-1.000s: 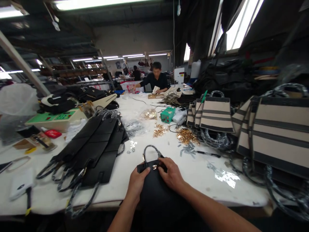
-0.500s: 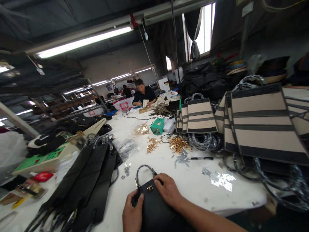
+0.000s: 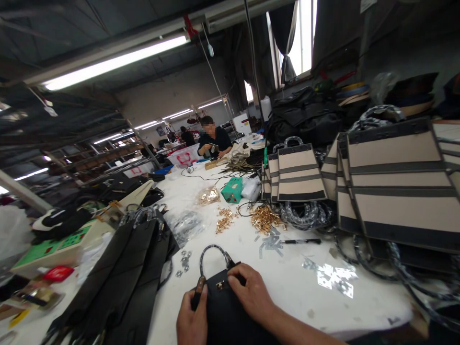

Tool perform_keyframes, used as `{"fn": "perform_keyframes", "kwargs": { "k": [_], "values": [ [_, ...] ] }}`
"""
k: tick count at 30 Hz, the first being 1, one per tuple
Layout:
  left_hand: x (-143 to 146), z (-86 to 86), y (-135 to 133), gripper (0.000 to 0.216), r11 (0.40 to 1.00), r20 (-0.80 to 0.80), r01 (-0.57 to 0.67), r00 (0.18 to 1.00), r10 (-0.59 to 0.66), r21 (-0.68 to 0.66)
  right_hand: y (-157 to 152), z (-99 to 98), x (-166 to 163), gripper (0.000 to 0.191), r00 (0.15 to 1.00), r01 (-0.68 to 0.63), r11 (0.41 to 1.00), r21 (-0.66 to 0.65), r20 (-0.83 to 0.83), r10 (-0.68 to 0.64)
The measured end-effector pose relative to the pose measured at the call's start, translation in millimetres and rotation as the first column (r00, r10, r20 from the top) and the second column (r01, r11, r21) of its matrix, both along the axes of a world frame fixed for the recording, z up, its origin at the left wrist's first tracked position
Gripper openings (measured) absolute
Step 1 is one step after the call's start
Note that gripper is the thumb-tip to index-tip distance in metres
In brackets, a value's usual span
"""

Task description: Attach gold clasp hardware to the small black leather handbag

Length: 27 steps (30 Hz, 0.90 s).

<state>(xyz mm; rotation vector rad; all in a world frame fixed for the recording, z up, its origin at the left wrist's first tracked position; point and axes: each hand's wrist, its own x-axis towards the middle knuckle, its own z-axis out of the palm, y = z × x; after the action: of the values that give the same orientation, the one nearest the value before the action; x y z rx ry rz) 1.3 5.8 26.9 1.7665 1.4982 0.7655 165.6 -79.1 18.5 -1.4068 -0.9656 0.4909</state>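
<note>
Gripping a smooth black leather handbag [image 3: 224, 306], both hands' [image 3: 192, 323] [image 3: 251, 294] fingers curl beside its gold clasp [image 3: 220, 285].

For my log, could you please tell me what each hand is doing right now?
Left hand: closed on the bag, at its left edge.
Right hand: gripping the bag's top, beside the clasp.

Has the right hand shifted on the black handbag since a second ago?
No. The right hand still holds the black handbag at its top edge, fingertips just right of the gold clasp, as before; only the camera has swung.
</note>
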Motion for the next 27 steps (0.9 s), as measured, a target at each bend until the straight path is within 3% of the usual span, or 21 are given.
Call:
{"fn": "perform_keyframes", "kwargs": {
  "k": [5, 7, 10, 15, 21, 27],
  "values": [
    [4.0, -4.1, 29.8, 0.051, 1.000, 0.003, -0.001, 1.000, 0.001, 0.004, 8.7, 8.7, 33.5, 0.013, 0.987, -0.028, 0.999, -0.044, 0.155, 0.034],
    [1.6, -7.5, 39.0, 0.051, 1.000, -0.004, -0.023, 1.000, 0.023, -0.001, 14.8, 5.8, 59.7, 0.014, 0.949, 0.055, 0.987, -0.149, 0.315, -0.006],
    [-1.6, -13.8, 42.7, 0.049, 0.999, -0.009, -0.036, 0.999, 0.036, 0.005, 23.9, -0.2, 104.6, 0.019, 0.846, 0.250, 0.922, -0.297, 0.529, -0.059],
    [-2.3, -23.0, 37.4, 0.045, 0.995, 0.060, 0.003, 0.998, -0.009, 0.099, 45.9, 1.2, 148.8, 0.026, 0.733, 0.366, 0.865, -0.344, 0.679, -0.040],
    [-7.8, -29.2, 40.1, 0.030, 0.982, 0.151, 0.047, 0.986, -0.075, 0.181, 77.6, 2.2, 153.3, 0.017, 0.686, 0.359, 0.834, -0.418, 0.724, 0.067],
    [-10.5, -25.0, 35.7, 0.028, 0.981, 0.199, 0.050, 0.976, -0.088, 0.189, 80.2, 5.9, 157.2, 0.022, 0.791, 0.293, 0.866, -0.406, 0.612, 0.019]
  ]
}}
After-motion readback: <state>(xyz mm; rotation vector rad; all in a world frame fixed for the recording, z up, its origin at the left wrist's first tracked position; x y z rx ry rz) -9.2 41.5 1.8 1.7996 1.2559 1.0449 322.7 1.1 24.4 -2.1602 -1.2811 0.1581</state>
